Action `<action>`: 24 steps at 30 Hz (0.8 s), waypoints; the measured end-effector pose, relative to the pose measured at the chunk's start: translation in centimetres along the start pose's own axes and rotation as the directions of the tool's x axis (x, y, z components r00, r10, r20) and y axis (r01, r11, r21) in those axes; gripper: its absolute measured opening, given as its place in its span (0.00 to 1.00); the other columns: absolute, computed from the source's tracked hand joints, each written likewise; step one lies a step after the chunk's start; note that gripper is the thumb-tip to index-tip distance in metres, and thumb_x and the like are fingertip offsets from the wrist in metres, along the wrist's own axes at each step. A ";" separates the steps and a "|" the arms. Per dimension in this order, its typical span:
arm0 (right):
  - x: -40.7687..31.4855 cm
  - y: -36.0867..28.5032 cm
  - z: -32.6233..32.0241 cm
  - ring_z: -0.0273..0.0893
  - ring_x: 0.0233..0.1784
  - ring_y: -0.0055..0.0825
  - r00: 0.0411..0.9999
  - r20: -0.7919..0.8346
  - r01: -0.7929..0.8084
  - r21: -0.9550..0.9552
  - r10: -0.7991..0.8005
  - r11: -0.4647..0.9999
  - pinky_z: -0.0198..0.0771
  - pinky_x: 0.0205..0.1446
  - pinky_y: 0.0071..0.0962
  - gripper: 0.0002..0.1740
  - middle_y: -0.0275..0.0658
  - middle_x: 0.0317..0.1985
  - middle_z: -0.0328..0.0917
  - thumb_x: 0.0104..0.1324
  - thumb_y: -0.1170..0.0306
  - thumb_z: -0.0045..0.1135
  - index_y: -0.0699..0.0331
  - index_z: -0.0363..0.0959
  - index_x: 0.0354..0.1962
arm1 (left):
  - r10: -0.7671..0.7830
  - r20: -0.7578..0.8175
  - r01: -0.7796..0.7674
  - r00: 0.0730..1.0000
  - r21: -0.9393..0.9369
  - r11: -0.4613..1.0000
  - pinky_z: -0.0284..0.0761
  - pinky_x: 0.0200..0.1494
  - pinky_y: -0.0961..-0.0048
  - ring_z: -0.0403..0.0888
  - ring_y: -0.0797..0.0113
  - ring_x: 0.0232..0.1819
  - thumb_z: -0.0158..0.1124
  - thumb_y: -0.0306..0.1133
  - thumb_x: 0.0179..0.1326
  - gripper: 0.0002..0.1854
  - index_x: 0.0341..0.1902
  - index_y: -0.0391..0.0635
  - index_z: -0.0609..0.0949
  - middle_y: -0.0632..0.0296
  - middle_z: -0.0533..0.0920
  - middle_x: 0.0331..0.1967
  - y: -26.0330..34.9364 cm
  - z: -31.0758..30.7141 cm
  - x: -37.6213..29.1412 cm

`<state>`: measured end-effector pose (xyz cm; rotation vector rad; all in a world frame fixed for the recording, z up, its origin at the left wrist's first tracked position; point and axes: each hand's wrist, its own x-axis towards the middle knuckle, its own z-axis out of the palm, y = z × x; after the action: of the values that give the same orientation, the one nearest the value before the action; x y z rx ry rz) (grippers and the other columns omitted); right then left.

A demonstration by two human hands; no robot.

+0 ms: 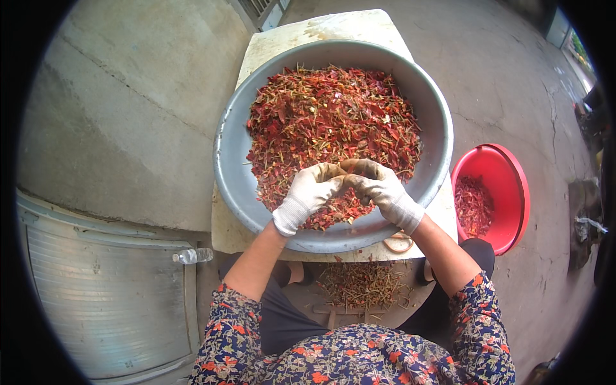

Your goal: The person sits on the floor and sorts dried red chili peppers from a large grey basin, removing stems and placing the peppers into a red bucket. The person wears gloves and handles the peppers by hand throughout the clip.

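A wide grey metal basin point(230, 159) holds a heap of crushed dried red chili peppers point(332, 115) mixed with pale stems and seeds. My left hand point(315, 185) and my right hand point(378, 185) meet over the near part of the heap. Both wear white knit gloves, stained brown at the fingers. Their fingertips are bent and drawn together, touching or nearly so. A reddish patch shows by the fingers, but I cannot tell whether it is a held piece or the heap behind. The curled fingers hide whatever lies between them.
The basin rests on a whitish board point(332, 26). Orange-handled scissors point(398, 243) lie partly under its near rim. A red plastic bucket point(512, 202) with chili pieces stands right. Stems lie piled point(363, 284) on the floor between my legs. A clear plastic bottle point(193, 255) is at left.
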<state>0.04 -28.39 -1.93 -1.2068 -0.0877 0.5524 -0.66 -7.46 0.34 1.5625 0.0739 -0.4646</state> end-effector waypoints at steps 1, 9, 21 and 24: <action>0.1 0.1 -0.1 0.71 0.30 0.12 0.999 -0.023 -0.035 0.035 0.035 0.999 0.69 0.33 0.16 0.21 0.27 0.39 0.81 0.75 0.62 0.66 0.63 0.76 0.59 | -0.009 -0.030 0.010 1.000 0.050 0.999 0.84 0.55 0.72 0.86 0.72 0.47 0.65 0.31 0.75 0.14 0.56 0.34 0.81 0.60 0.87 0.47 0.1 0.0 0.0; 1.1 0.6 -0.9 0.76 0.34 0.19 0.996 -0.044 -0.040 0.504 0.071 0.863 0.72 0.33 0.22 0.07 0.28 0.36 0.75 0.76 0.65 0.57 0.56 0.72 0.47 | 0.201 -0.379 -0.171 0.904 0.110 0.979 0.83 0.54 0.76 0.86 0.73 0.45 0.65 0.21 0.72 0.09 0.53 0.39 0.84 0.62 0.87 0.45 1.4 -6.5 0.8; 0.9 1.0 -1.4 0.77 0.32 0.19 0.999 -0.020 -0.037 0.441 0.050 0.897 0.72 0.30 0.19 0.12 0.29 0.35 0.77 0.76 0.62 0.58 0.59 0.75 0.51 | 0.449 0.112 -0.157 0.887 0.986 0.064 0.79 0.60 0.57 0.83 0.52 0.56 0.73 0.33 0.59 0.21 0.58 0.53 0.87 0.58 0.86 0.54 0.1 -4.4 1.1; 0.9 1.1 -1.5 0.77 0.31 0.19 0.998 -0.014 -0.045 0.433 0.057 0.900 0.72 0.29 0.19 0.12 0.29 0.34 0.76 0.76 0.62 0.59 0.59 0.75 0.50 | 0.334 0.216 -0.248 0.918 0.967 0.055 0.81 0.52 0.58 0.85 0.54 0.49 0.73 0.36 0.58 0.16 0.51 0.56 0.88 0.61 0.85 0.45 -0.3 -2.8 0.2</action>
<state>1.00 -29.04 -3.67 -0.7816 0.0876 0.5662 0.15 -4.76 -0.06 2.9029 -0.6881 -0.0359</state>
